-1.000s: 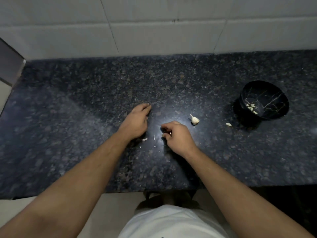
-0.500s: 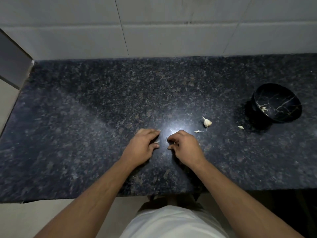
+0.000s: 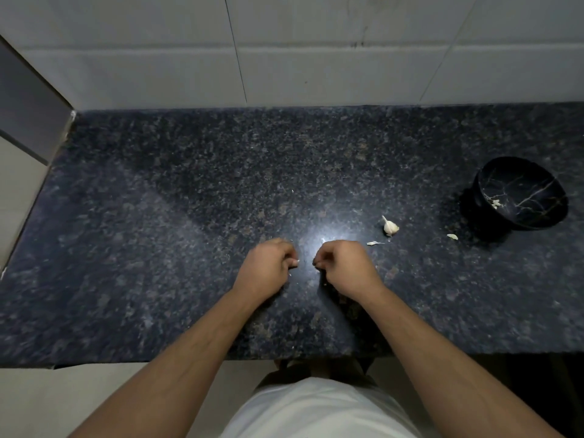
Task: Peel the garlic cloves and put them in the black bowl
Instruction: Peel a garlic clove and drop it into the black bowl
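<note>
dark granite counter [image 3: 189, 248], white tiled wall [image 3: 316, 58]

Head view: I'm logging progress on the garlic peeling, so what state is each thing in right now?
Left hand: fingers curled, pinching a small pale bit.
Right hand: fingers curled; what it holds is hidden.
Garlic clove: unpeeled, lying on the counter.
Black bowl: upright, a few pale pieces inside.
Skin scraps: loose on the counter.
</note>
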